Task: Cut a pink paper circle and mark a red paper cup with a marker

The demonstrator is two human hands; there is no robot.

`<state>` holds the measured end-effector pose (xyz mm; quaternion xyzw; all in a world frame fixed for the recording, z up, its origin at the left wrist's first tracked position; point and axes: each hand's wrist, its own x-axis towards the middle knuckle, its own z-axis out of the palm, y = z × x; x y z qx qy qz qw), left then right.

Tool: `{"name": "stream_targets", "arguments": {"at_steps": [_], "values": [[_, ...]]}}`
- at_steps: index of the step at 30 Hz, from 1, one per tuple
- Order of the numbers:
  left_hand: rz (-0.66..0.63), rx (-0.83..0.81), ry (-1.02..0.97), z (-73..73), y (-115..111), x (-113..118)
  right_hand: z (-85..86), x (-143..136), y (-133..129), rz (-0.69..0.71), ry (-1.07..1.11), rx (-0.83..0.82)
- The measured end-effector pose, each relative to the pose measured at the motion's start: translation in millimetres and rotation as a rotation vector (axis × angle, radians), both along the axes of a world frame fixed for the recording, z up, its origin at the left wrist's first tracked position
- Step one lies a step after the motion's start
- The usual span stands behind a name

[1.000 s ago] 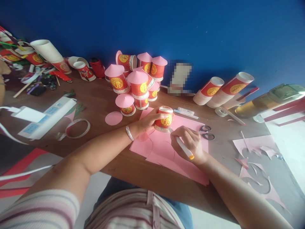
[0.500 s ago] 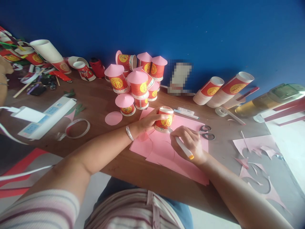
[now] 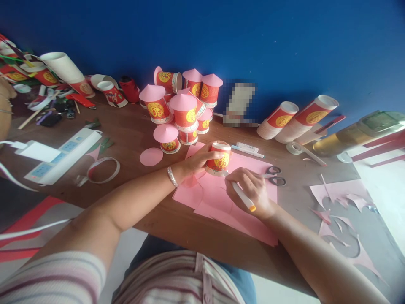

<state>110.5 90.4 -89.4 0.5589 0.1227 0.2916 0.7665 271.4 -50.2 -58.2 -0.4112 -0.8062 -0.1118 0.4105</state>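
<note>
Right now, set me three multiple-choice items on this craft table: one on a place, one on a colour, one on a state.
1. Where do the scissors lie?
A. on the power strip
B. just beyond the right hand, at the far edge of the pink paper
C. on the stack of cups

2. What colour are the paper cones on the piled cups?
A. green
B. white
C. pink

3. How does the cup under the left hand stand?
A. mouth down on the pink paper
B. on its side
C. upright, filled with water

Answers:
1 B: the scissors' handles sit beside the right hand, at the edge of the pink paper.
2 C: each cone matches the pink sheet.
3 A: the left hand steadies it, wide rim on the sheet, while the right hand holds a marker at its rim.
</note>
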Motion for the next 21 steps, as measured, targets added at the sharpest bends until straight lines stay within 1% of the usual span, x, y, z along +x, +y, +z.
{"name": "stream_targets", "arguments": {"at_steps": [8, 14, 18, 21], "values": [[0.011, 0.027, 0.004, 0.5, 0.2, -0.3, -1.3, 0.7, 0.4, -0.004, 0.008, -0.009], [0.042, 0.061, 0.027, 4.3, -1.4, -0.5, 1.2, 1.1, -0.1, 0.013, 0.024, 0.006], [0.018, 0.005, 0.036, 5.5, -2.3, 0.0, 2.8, 0.5, -2.3, 0.036, 0.016, -0.017], [0.013, -0.029, 0.024, 5.7, -2.3, 0.9, 2.2, -0.3, -3.0, 0.025, -0.003, -0.016]]}}
